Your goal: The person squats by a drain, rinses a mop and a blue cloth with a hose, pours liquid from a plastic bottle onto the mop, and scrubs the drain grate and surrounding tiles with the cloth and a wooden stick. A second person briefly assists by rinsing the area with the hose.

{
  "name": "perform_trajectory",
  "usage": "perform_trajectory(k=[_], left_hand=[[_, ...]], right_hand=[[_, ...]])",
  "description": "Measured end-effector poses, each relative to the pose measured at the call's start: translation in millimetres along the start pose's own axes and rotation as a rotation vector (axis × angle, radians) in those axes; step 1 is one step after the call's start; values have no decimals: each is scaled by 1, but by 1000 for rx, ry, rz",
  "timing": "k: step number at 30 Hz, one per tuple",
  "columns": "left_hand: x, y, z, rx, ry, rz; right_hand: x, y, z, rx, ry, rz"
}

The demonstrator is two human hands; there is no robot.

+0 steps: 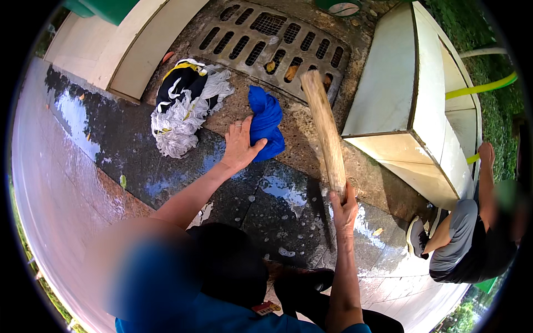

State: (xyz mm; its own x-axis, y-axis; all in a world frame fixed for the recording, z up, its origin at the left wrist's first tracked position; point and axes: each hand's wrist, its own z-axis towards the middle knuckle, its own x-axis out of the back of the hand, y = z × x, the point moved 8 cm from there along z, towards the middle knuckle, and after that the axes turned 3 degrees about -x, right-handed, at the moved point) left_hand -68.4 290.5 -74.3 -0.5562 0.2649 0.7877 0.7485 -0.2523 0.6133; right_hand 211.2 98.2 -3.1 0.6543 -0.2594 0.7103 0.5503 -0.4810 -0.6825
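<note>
My right hand [344,208] is closed around the lower end of a pale wooden stick [324,125], raised with its blunt tip over the drain grate. My left hand [240,145], fingers spread, rests against the left edge of a twisted blue cloth [267,125]; whether it grips the cloth cannot be told. The cloth lies bunched on the stone strip and the dark wet paving. Just left of it sits a heap of white and grey mop strands [179,120] mixed with black and yellow fabric.
A slotted drain grate [270,45] lies ahead. Pale box-like structures stand at the left [141,45] and right [391,91]. At the far right another person [462,241] crouches, a hand near a yellow-green hose [483,86]. Wet paving [275,208] has puddles.
</note>
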Motion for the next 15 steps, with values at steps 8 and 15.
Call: perform_trajectory(k=[8,15], left_hand=[[2,7,-31,-128,241,-86],[15,20,-43,-121,224,-45]], right_hand=[[-106,-16,-29,-330,-637,363],[-86,5,-42,-138,-289,0]])
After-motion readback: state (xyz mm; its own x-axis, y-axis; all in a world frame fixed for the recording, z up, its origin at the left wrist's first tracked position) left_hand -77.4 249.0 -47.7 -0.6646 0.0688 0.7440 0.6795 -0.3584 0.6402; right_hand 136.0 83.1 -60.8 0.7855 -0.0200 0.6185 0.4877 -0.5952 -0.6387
